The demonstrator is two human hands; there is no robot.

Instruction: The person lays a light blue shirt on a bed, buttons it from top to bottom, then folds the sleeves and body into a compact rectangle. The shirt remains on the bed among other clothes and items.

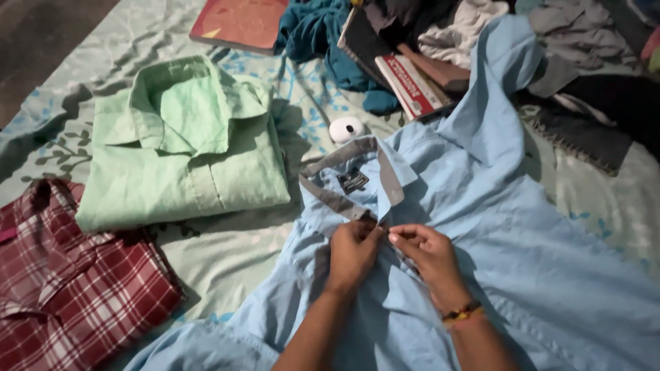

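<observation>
Light blue button-up shirt point(495, 227) — soft, creased cotton with a grey-lined collar — lies spread on the floral bedsheet point(234, 254). Left hand point(352, 251) and right hand point(427, 251) both pinch its placket just below the collar. Folded green shirt point(185, 144) lies apart.

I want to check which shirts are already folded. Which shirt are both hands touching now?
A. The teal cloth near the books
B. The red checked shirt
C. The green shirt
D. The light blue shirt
D: the left hand and right hand meet at the front of the light blue shirt, just below its grey-lined collar.
</observation>
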